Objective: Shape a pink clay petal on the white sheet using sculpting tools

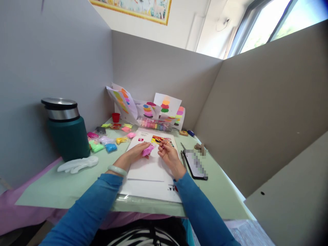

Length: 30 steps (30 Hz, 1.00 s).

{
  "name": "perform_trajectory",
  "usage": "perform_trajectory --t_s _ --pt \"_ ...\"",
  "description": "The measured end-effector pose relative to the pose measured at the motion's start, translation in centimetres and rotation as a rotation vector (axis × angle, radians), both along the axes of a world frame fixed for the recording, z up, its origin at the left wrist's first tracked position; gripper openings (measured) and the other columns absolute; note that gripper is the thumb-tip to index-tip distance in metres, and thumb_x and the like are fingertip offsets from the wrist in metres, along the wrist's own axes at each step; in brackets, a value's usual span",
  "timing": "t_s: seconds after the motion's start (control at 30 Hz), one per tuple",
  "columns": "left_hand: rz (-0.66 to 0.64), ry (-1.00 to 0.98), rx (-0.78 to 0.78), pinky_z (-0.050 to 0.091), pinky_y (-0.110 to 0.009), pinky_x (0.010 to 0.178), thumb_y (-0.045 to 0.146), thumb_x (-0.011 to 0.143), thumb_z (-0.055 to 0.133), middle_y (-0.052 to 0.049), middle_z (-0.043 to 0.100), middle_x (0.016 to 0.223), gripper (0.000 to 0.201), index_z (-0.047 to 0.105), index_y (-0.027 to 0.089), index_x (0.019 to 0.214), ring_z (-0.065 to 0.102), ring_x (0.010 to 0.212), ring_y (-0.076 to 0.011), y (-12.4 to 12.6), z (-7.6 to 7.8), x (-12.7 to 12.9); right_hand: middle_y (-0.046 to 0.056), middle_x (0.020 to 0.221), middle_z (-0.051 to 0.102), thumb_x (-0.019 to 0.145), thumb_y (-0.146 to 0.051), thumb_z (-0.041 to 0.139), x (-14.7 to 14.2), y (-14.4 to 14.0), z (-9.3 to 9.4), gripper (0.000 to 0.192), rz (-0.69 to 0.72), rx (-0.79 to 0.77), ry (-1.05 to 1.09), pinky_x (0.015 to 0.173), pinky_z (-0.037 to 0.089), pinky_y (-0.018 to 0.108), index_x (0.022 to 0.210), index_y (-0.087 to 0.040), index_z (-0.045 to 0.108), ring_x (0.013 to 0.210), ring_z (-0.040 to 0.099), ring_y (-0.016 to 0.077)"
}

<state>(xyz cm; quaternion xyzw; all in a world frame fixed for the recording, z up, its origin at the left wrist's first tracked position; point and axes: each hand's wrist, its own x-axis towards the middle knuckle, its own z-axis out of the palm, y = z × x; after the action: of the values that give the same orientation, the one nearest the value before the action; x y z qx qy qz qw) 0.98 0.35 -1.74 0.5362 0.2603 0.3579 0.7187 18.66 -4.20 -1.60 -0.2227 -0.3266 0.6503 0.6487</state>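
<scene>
My left hand (pixel 137 152) is closed around a small pink clay packet (pixel 148 150), held above white paper sheets (pixel 146 172). Just to its right, my right hand (pixel 169 155) is raised with thumb and fingertips pinched together. What sits in that pinch, if anything, is too small to make out. A gap shows between the right fingertips and the packet. Left of my hands lie several coloured packets, among them a blue packet (pixel 111 147), a green packet (pixel 96 146) and a yellow packet (pixel 121 140).
A dark green tumbler (pixel 68 136) stands at the left behind white gloves (pixel 78 164). On the right lie a phone (pixel 196 165), pens (pixel 183 160) and a brown lump (pixel 200 148). Colour-swatch sheets (pixel 166 104) and a red cup (pixel 115 118) stand at the back, near grey partitions (pixel 164 65).
</scene>
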Motion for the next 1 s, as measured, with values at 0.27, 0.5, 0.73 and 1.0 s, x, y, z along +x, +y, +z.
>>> perform_trajectory --t_s 0.27,0.5,0.73,1.0 --pt "-0.010 -0.003 0.014 0.045 -0.025 0.055 0.046 0.073 0.069 -0.001 0.056 0.070 0.036 0.060 0.013 0.083 0.053 0.064 -0.0124 -0.2 0.2 0.0 -0.006 0.060 0.046 0.080 -0.022 0.061 -0.2 -0.1 -0.2 0.010 -0.017 0.019 -0.088 0.037 0.025 0.016 0.085 -0.020 0.053 0.040 0.030 0.0047" --pt "-0.007 0.001 0.003 0.045 -0.025 0.056 0.043 0.071 0.072 -0.001 0.056 0.072 0.035 0.059 0.013 0.084 0.053 0.064 -0.0125 -0.5 0.6 0.0 -0.003 0.066 0.048 0.083 -0.045 0.058 -0.3 -0.1 0.2 0.025 -0.008 -0.021 -0.118 0.040 0.030 0.019 0.084 -0.019 0.055 0.048 0.040 0.0076" --pt "-0.109 0.057 0.092 0.040 -0.021 0.055 0.028 0.064 0.078 0.002 0.053 0.073 0.039 0.056 0.015 0.094 0.051 0.061 -0.0079 -0.8 0.7 -0.3 -0.010 0.052 0.030 0.077 -0.044 0.066 -0.2 0.1 -0.4 0.027 -0.213 0.103 -0.328 0.038 0.016 0.019 0.078 -0.019 0.056 0.039 0.021 0.0039" --pt "-0.172 0.099 0.070 0.034 -0.021 0.049 0.033 0.070 0.073 0.002 0.054 0.069 0.030 0.051 0.016 0.083 0.048 0.055 -0.0075 -0.9 0.6 -0.5 -0.005 0.063 0.050 0.072 -0.037 0.069 -1.0 -0.9 -0.1 0.035 -0.205 0.167 -0.646 0.048 0.032 0.022 0.102 -0.019 0.064 0.050 0.040 0.0073"
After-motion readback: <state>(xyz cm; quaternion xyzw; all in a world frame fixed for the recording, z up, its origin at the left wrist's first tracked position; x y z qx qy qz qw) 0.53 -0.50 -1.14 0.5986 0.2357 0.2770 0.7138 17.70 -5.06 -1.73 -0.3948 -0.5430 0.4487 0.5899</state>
